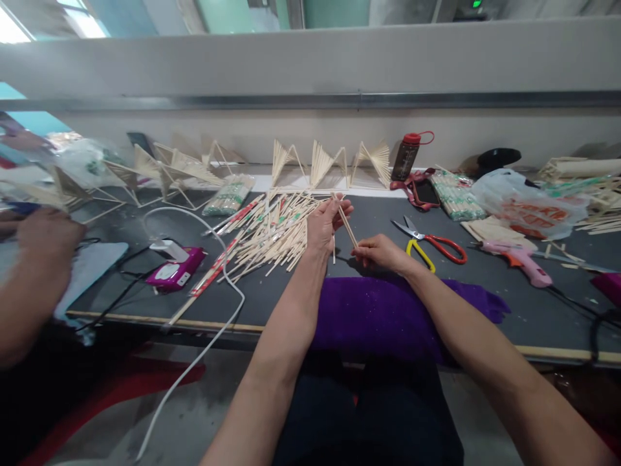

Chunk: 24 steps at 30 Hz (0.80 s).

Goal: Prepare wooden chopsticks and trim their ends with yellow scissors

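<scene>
A pair of thin wooden chopsticks [347, 224] runs slantwise between my two hands above the table. My left hand [328, 219] pinches their upper end with the fingertips, while my right hand [378, 252] grips the lower end between thumb and fingers. Under and to the left of my left hand lies a loose heap of chopsticks [276, 233], some in printed wrappers. A purple cloth [373, 307] is spread below my right hand. Scissors [421, 238] with one red and one yellow handle lie with blades apart to the right of my right hand.
Stick frames [330, 165] stand along the wall. To the right are a pink glue gun [521, 259], a plastic bag [528, 200] and a dark bottle [406, 158]. A purple power socket [178, 270] and a white cable [237, 291] lie left. A co-worker's hand [51, 233] is at far left.
</scene>
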{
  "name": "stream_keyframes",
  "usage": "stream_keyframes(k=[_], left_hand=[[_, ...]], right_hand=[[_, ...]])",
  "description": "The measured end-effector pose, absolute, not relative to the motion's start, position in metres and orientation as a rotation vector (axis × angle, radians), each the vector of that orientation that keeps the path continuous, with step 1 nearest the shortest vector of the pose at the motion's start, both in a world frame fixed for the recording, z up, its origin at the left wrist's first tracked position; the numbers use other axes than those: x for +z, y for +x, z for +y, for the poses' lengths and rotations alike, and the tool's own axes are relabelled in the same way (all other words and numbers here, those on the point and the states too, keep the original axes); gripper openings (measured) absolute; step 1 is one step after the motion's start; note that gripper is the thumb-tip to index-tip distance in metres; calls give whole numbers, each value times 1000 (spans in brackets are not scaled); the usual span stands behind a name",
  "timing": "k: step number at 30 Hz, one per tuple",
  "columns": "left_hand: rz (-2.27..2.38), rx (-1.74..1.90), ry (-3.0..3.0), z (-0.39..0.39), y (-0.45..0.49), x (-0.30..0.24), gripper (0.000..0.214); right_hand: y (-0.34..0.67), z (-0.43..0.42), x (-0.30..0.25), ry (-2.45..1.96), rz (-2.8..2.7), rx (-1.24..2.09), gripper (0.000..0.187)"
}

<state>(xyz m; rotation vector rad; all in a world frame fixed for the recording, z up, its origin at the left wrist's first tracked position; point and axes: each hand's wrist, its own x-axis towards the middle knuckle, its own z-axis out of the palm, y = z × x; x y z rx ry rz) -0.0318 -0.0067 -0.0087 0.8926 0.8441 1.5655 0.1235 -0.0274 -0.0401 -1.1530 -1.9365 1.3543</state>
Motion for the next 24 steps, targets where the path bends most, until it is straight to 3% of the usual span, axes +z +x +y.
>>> stream_keyframes(k=[14,19,24], left_hand=[[706,1587,1022,-23,-20,1,27],[712,1594,1078,-27,-19,5,26],[762,1609,1167,-33,-19,10,25]], right_hand=[[122,-28,-40,-1184,-2100,1083,30],[126,-25,-45,-1151,-2241,843,20],[136,-19,-41,-1236,-2187,642,27]])
